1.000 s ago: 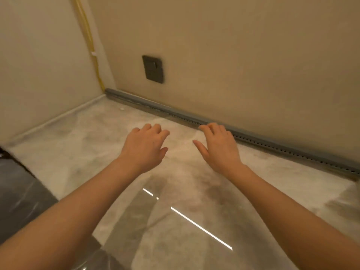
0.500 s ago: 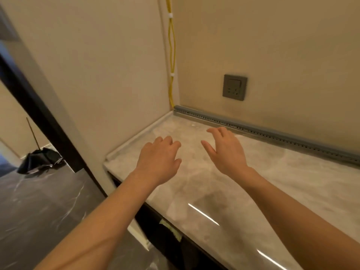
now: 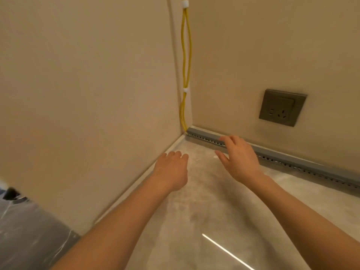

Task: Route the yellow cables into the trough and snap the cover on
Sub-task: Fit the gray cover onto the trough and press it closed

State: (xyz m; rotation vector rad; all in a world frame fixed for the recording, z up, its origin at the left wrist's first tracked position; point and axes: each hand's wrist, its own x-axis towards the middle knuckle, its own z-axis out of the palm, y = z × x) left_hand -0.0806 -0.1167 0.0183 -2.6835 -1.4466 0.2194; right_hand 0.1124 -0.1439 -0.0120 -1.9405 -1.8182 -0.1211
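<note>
Head view: yellow cables (image 3: 184,61) (white-clipped) enter grey perforated trough (image 3: 282,155), seemingly covered; hands empty, spread.

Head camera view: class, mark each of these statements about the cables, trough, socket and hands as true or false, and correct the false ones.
1. The yellow cables run down the wall corner to the end of the grey trough. True.
2. The left hand is gripping the cables. False: it is empty, above the countertop, apart from them.
3. White clips hold the cables together. True.
4. A plug sits in the wall socket. False: the socket is empty.
5. The right hand is open with its fingertips at the trough. True.
</note>
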